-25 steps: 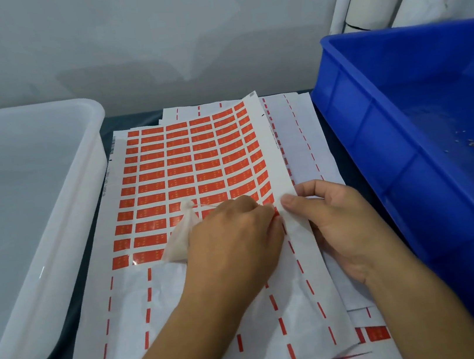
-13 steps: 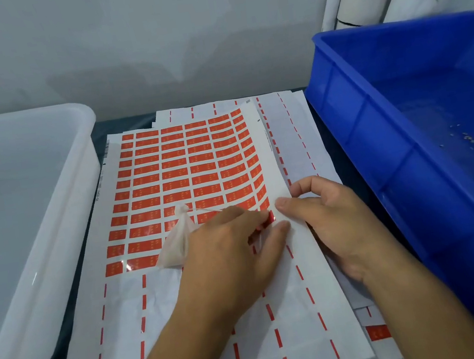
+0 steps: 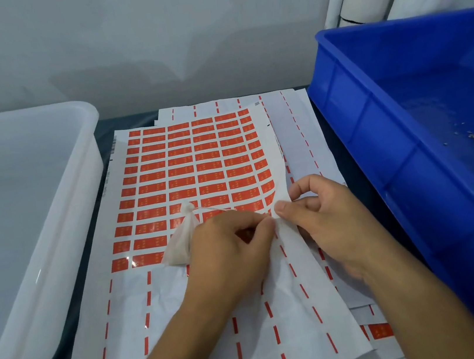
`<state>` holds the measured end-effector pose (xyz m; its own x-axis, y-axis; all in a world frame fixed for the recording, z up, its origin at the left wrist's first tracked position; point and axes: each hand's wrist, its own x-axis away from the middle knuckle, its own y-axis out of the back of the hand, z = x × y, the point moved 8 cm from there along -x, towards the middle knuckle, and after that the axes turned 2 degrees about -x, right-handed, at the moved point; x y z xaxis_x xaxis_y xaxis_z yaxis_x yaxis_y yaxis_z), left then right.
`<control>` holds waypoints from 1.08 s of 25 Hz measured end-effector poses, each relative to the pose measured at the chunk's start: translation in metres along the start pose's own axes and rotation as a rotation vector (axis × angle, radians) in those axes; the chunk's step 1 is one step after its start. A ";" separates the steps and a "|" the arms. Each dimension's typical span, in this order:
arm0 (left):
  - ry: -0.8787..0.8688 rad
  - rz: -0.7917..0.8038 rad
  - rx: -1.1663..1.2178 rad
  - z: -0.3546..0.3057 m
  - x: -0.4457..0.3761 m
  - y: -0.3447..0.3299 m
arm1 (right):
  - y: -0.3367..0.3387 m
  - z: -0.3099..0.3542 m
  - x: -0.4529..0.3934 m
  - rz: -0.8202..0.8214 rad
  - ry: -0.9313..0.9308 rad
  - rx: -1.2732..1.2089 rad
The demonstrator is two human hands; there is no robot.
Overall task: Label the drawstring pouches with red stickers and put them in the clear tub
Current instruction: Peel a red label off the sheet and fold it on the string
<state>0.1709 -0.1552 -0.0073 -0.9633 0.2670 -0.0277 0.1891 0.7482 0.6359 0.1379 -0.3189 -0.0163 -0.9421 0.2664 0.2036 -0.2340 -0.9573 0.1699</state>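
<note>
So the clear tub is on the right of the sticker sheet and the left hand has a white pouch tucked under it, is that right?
Not quite. The head view shows the clear tub on the left of the sticker sheet; the tub on the right is the blue one. The left hand does have a white pouch tucked under it.

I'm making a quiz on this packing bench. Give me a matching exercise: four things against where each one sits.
Things:
1. clear tub
2. blue crate
3. pouch
4. sticker sheet

Places:
A. far right
B. under the left hand
C. far left
D. middle, between the two bins

Pairs: 1-C, 2-A, 3-B, 4-D
</note>
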 end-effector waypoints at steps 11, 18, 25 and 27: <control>-0.034 -0.113 -0.019 -0.002 0.002 0.006 | 0.000 0.004 0.002 0.015 -0.006 -0.043; -0.056 -0.140 -0.052 -0.003 0.001 0.007 | 0.002 0.001 -0.002 0.021 -0.014 -0.040; -0.126 -0.286 -0.046 -0.016 0.008 0.025 | 0.027 0.005 -0.002 -0.088 0.018 0.436; -0.220 -0.336 -0.110 -0.025 0.012 0.033 | 0.032 0.017 0.004 -0.212 0.120 0.616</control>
<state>0.1604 -0.1424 0.0324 -0.9020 0.1510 -0.4045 -0.1621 0.7498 0.6415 0.1312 -0.3468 0.0066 -0.9193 0.3935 0.0020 -0.2709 -0.6364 0.7222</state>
